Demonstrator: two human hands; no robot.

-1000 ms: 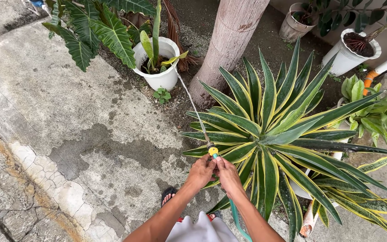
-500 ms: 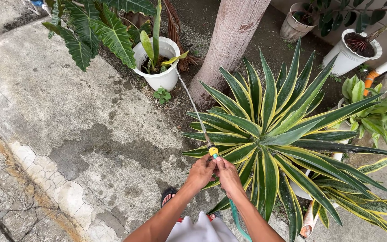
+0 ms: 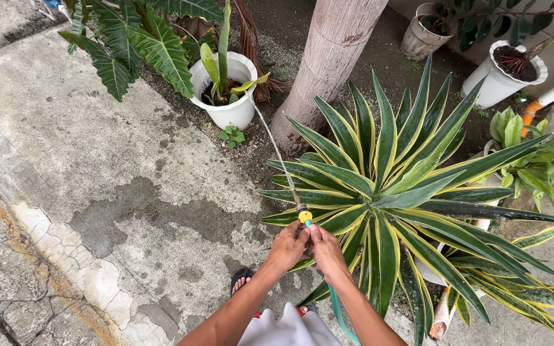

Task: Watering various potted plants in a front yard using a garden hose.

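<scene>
Left hand (image 3: 286, 247) and right hand (image 3: 327, 251), fingers closed together around the yellow plastic hose nozzle (image 3: 304, 216) of a green garden hose (image 3: 340, 313), held over the striped green-and-yellow spiky plant (image 3: 405, 192). A thin water jet (image 3: 276, 150) apparently reaches the white round plastic pot (image 3: 232, 90) beside the grey palm trunk (image 3: 322, 70).

Both forearms are bare to past the elbow, with no sleeves, watch or bracelet showing. The left hand (image 3: 288, 247) and right hand (image 3: 326, 251) wear no gloves and no rings that can be made out. A pale grey-white garment (image 3: 288, 328) shows at the near edge. One foot wears a dark sandal (image 3: 241, 279) with open toes.
</scene>
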